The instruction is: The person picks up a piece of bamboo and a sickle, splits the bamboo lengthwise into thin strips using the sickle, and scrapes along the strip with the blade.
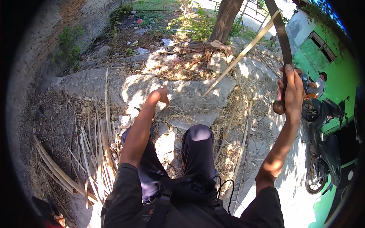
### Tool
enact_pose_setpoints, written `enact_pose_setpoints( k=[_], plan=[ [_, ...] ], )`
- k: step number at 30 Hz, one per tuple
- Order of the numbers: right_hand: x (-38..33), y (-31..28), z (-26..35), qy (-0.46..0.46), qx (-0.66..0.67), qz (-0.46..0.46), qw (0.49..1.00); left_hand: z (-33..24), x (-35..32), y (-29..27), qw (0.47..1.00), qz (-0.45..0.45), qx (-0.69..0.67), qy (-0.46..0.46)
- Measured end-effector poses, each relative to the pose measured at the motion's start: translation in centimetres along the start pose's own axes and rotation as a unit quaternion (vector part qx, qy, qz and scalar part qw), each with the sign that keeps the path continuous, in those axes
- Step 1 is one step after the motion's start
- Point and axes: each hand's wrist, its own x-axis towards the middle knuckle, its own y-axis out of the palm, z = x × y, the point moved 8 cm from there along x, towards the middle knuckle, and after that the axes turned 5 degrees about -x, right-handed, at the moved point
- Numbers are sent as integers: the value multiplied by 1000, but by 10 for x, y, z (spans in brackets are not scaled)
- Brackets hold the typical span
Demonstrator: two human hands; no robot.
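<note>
My right hand [292, 89] is raised at the right, its fingers wrapped round the handle of a machete [283, 38]. The dark blade points up and away, and a round wooden knob ends the handle below my palm. A pale bamboo strip [241, 55] slants across from the slab to the blade; its far end overlaps the blade in view, and I cannot tell if they touch. My left hand [162, 95] reaches forward over the grey stone slab [186, 89], apart from the strip. It looks open and empty, with its fingers partly hidden by foreshortening.
Split bamboo strips [100, 155] lie in a pile at left beside thicker bamboo poles [57, 171]. A tree trunk [225, 22] rises behind dry leaves and litter. At right are parked motorcycles [323, 148], a seated person [317, 85] and a green wall [344, 79]. A brick wall [49, 34] bounds the left.
</note>
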Motion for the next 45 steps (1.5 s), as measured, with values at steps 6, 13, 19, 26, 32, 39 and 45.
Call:
enact_pose_setpoints(
  k=[6, 13, 19, 26, 32, 39, 45],
  plan=[
    [-26, -73, 61, 12, 43, -62, 997, 5, 1, -3, 1000, 7, 9, 8],
    [-24, -51, 20, 39, -25, -6, 999, -19, -6, -4, 998, 58, 0, -21],
    [12, 3, -25, 7, -25, -30, 999, -7, -8, 3, 999, 48, -19, 14],
    [-11, -63, 35, -21, 50, -55, 997, -7, -12, -9, 998, 58, -24, -17],
    [-19, -21, -1, -3, 0, -39, 999, 16, 24, 17, 987, 100, 122, -24],
    [-28, 0, -27, 34, 32, -11, 999, -3, 16, 24, 997, 38, 61, -7],
    [-60, -70, 54, -8, -1, -137, 990, -22, 12, 5, 999, 11, 24, 21]
  ],
)
